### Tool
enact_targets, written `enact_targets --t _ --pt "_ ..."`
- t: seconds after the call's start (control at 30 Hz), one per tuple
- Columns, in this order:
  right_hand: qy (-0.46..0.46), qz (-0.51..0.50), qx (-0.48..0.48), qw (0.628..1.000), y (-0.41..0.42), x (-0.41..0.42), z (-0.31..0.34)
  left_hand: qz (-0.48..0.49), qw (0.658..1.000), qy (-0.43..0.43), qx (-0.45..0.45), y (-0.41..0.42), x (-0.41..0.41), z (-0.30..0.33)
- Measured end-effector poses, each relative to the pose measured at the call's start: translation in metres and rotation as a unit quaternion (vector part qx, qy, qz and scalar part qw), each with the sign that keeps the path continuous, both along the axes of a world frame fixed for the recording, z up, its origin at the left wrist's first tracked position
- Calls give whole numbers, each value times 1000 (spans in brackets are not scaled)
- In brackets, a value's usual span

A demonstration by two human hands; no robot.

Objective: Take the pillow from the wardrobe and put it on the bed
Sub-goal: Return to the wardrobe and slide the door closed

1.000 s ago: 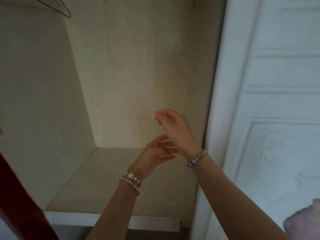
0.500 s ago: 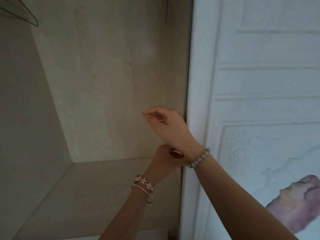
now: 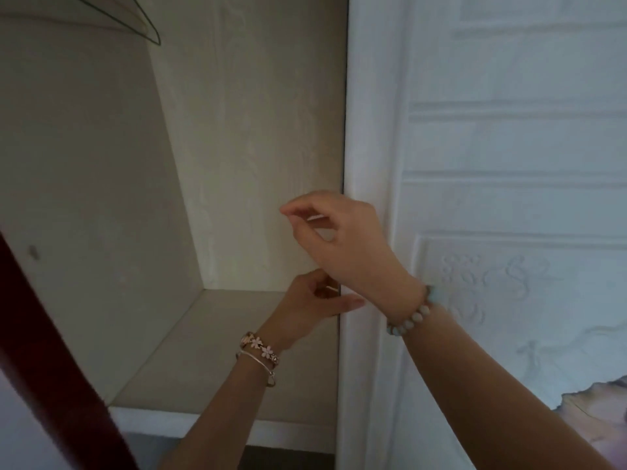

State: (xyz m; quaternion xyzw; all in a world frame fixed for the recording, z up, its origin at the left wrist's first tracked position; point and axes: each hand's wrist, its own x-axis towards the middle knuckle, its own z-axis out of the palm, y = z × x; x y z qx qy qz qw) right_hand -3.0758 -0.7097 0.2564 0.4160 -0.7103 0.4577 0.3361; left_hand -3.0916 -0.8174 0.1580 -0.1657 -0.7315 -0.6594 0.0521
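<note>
Pillow is nowhere to be seen in this view, so where it lies cannot be told; the wardrobe (image 3: 101,164) stands open in front of the person, pale wood-grain panels inside. Nearest the camera, 2 bare forearms reach up from the lower edge; a dark red strip (image 3: 44,351) crosses the lower left corner, blurred, and what it is cannot be told. The left wrist wears a flower bracelet (image 3: 260,346) with a thin bangle (image 3: 259,362) just below it; the right wrist wears a bracelet of pale beads (image 3: 412,315). The left hand (image 3: 305,307) sits at the edge of the white door (image 3: 509,147), fingers curled and the thumb laid out toward the door frame; its grip is closed loosely, and whether it holds anything cannot be told. The right hand (image 3: 342,239) hangs above it, crossing over the left, wrist bent, fingers drooping and partly curled, thumb and forefinger near each other; it grasps nothing visible. Beyond the hands lies the wardrobe shelf (image 3: 210,361), its bare board running back to the rear panel; the door to the right carries raised mouldings and a scrolled relief. Farthest, at the top left, a thin wire hanger (image 3: 149,27) hangs inside the wardrobe.
</note>
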Motion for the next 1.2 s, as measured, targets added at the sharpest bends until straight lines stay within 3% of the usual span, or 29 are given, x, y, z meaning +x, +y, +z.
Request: enact_targets --t 0.1,0.17,0.33,0.6,1.0,1.2 --pt "206 -106 -34 972 -11 -3 0 24 1000 -15 0 -28 4 -5" --pt "256 -176 -42 950 -19 -11 -1 45 999 -21 3 -43 8 -6" --pt "222 -131 -35 966 -44 -19 -9 147 989 9 -13 -66 18 -1" --pt "216 -51 -27 975 -84 -23 -13 327 929 116 -131 -100 41 7" --pt "145 -31 -57 987 -136 -16 -12 428 887 119 -127 -132 54 5" --pt "115 -8 -12 993 -155 -12 -21 469 864 108 -149 -151 62 4"
